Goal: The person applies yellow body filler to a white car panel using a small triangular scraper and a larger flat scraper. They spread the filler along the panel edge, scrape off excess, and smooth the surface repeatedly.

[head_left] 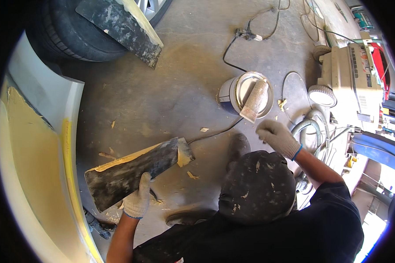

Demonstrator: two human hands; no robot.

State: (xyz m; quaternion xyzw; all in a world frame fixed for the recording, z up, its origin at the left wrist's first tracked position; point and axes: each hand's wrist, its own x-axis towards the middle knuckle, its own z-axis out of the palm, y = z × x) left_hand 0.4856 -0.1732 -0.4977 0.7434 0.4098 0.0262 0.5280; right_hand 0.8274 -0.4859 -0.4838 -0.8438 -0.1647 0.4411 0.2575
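Observation:
My left hand (137, 198), in a pale work glove, grips the lower edge of a dark, smudged mixing board (136, 168). Yellow putty runs along the board's far edge. At its right end lies a flat grey spreader (185, 151) with yellow putty on it. My right hand (275, 136), gloved too, hovers just below a metal can (232, 97). Its fingers are loosely bent and a little apart, and I see nothing in them. A smeared, whitish tube (255, 100) lies slantwise across the can's lid.
Left of me curves a car body panel (39, 149) with beige filler and a yellow strip. Another putty-edged dark board (127, 33) overlaps a tire (70, 37). Cables (235, 46) and putty scraps lie on the concrete floor; a wheeled machine (353, 79) and hoses (314, 125) stand right.

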